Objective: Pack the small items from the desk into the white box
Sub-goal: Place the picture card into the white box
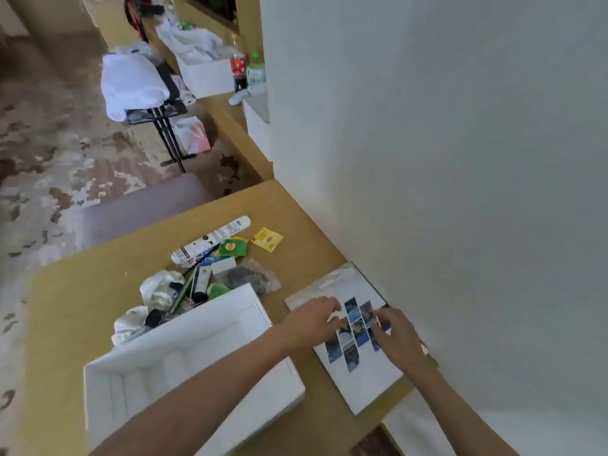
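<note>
Now left hand (312, 319) & right hand (398, 337) sit on booklet (365, 386), prob to lift it; right pinches its edge, left grip I can't tell. White box (204, 322) sits open beside.

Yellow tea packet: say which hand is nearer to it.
Left. The left hand is at the left edge of the booklet, closer to the yellow tea packet; the right hand is at its wall-side edge, farther off.
</note>
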Available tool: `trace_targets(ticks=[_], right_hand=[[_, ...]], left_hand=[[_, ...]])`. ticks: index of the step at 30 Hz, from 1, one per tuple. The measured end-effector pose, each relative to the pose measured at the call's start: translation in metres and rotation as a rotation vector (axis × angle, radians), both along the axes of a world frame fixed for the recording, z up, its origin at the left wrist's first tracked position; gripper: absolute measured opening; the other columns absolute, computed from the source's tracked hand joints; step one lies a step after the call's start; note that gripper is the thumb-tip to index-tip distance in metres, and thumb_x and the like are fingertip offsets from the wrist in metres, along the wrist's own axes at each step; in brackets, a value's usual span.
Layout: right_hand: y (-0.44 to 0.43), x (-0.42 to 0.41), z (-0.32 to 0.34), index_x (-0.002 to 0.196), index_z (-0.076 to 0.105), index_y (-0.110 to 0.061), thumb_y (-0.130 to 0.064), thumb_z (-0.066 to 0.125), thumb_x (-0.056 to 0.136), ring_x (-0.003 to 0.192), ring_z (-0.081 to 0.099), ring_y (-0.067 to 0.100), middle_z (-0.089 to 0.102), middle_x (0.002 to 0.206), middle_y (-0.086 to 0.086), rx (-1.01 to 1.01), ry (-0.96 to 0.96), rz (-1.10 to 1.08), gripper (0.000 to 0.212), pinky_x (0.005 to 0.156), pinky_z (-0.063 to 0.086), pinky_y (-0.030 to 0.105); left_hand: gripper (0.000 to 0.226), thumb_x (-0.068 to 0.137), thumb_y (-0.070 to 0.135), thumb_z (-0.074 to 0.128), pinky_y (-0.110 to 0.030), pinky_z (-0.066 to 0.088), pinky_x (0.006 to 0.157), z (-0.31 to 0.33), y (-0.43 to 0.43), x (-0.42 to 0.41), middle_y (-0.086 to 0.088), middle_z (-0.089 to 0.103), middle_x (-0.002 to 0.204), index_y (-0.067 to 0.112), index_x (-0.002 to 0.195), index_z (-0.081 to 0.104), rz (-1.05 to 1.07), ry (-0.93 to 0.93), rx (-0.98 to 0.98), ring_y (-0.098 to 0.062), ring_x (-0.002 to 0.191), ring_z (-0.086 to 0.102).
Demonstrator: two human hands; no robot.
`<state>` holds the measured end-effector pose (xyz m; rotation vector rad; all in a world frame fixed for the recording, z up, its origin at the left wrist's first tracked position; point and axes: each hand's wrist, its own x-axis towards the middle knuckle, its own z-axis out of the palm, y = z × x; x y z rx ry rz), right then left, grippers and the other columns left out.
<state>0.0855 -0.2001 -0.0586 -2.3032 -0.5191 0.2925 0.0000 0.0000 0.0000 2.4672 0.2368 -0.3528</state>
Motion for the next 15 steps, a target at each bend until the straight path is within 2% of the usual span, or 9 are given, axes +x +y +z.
trace_targets(ticks=[2, 5, 8, 11, 13, 15], right_hand=[[-0.004, 0.006, -0.012, 0.114, 0.062, -0.014, -0.019, 0.067, 0.089, 0.109, 0.056, 0.024, 0.059, 0.117, 0.006, -0.136, 0.012, 0.103, 0.026, 0.084, 0.042, 0.028], [-0.013, 0.009, -0.028, 0.129, 0.054, -0.018, -0.039, 0.072, 0.082, 0.134, 0.039, 0.024, 0.041, 0.146, 0.006, -0.322, 0.017, 0.251, 0.054, 0.103, 0.036, 0.032], [-0.018, 0.009, -0.04, 0.141, 0.042, -0.023, -0.054, 0.068, 0.081, 0.145, 0.025, 0.025, 0.023, 0.159, 0.006, -0.421, -0.032, 0.327, 0.072, 0.114, 0.025, 0.036], [-0.016, 0.011, -0.048, 0.145, 0.034, -0.025, -0.057, 0.064, 0.084, 0.149, 0.014, 0.025, 0.012, 0.162, 0.007, -0.423, 0.004, 0.347, 0.075, 0.119, 0.014, 0.042], [-0.015, 0.011, -0.049, 0.145, 0.033, -0.025, -0.055, 0.066, 0.083, 0.149, 0.013, 0.026, 0.011, 0.162, 0.007, -0.397, 0.042, 0.335, 0.076, 0.119, 0.012, 0.043], [-0.013, 0.012, -0.047, 0.147, 0.032, -0.025, -0.053, 0.068, 0.082, 0.148, 0.013, 0.029, 0.011, 0.162, 0.008, -0.401, 0.064, 0.32, 0.079, 0.12, 0.013, 0.045]], left_hand=[[0.045, 0.096, 0.038, 0.042, -0.039, 0.043, 0.097, -0.015, -0.006, 0.017, -0.008, 0.046, 0.138, 0.017, 0.136, 0.039, -0.048, 0.128, 0.044, -0.026, 0.121, 0.048], [0.059, 0.093, 0.037, 0.05, -0.042, 0.04, 0.1, -0.04, -0.003, 0.036, -0.011, 0.032, 0.147, 0.012, 0.143, 0.029, -0.064, 0.242, 0.135, -0.029, 0.13, 0.037], [0.066, 0.09, 0.033, 0.056, -0.047, 0.033, 0.108, -0.062, 0.005, 0.046, -0.014, 0.019, 0.153, 0.009, 0.143, 0.025, 0.012, 0.256, 0.238, -0.033, 0.139, 0.021], [0.075, 0.087, 0.036, 0.059, -0.051, 0.023, 0.113, -0.079, 0.018, 0.052, -0.019, 0.008, 0.156, 0.011, 0.145, 0.018, 0.205, 0.319, 0.24, -0.038, 0.143, 0.011], [0.081, 0.086, 0.042, 0.06, -0.05, 0.022, 0.113, -0.086, 0.023, 0.055, -0.02, 0.011, 0.156, 0.011, 0.146, 0.016, 0.291, 0.34, 0.229, -0.039, 0.143, 0.013], [0.077, 0.084, 0.045, 0.06, -0.047, 0.031, 0.107, -0.087, 0.027, 0.06, -0.021, 0.03, 0.148, 0.009, 0.143, 0.025, 0.299, 0.293, 0.279, -0.038, 0.135, 0.029]])
